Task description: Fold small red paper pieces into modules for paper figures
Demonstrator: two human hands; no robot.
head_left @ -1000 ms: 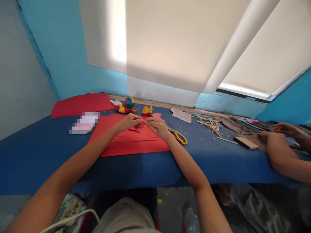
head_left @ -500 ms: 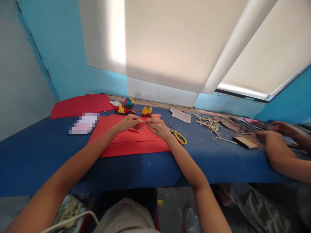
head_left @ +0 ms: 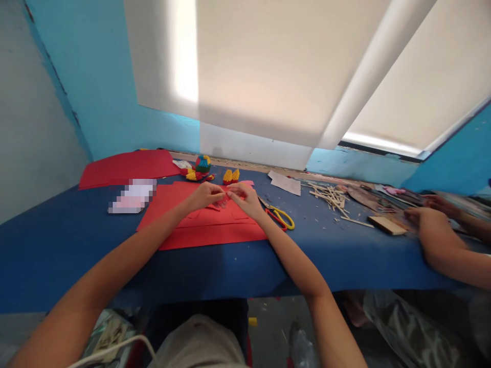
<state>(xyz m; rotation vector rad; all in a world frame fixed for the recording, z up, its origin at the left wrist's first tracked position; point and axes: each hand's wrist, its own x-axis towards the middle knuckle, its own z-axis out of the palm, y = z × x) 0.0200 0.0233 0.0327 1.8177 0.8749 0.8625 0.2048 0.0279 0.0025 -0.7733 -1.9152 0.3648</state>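
Observation:
Over the stacked red paper (head_left: 215,233), my left hand (head_left: 207,196) and my right hand (head_left: 245,198) face each other with fingertips close together. The fingers of both hands are bent and pressed in, and what they pinch is too small to make out. Beneath them lies a small red folded strip (head_left: 213,207). Just beyond my right hand stands a yellow and red folded-paper piece (head_left: 231,177). Scissors (head_left: 282,217) with red and yellow handles lie beside my right wrist.
A multicoloured paper figure (head_left: 202,164) stands behind the red sheets. More red paper (head_left: 130,168) and a blurred phone-like object (head_left: 134,196) lie left. Thin sticks (head_left: 332,197), a wooden block (head_left: 386,225) and another person's hands (head_left: 429,212) are on the right.
The fingers of my right hand have shifted and its back has turned slightly, uncovering more of the scissors. My left hand has barely moved.

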